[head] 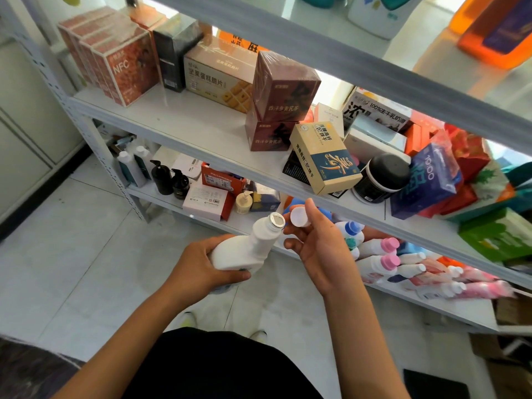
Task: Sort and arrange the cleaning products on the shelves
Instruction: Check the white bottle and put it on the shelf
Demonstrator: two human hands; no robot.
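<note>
The white plastic bottle (244, 250), smooth with an angled neck and an uncapped, foil-sealed mouth, is gripped around its body by the left hand (198, 263) in front of the white metal shelves (201, 131). The right hand (313, 246) pinches its round white cap (299, 216) just beside the mouth.
</note>
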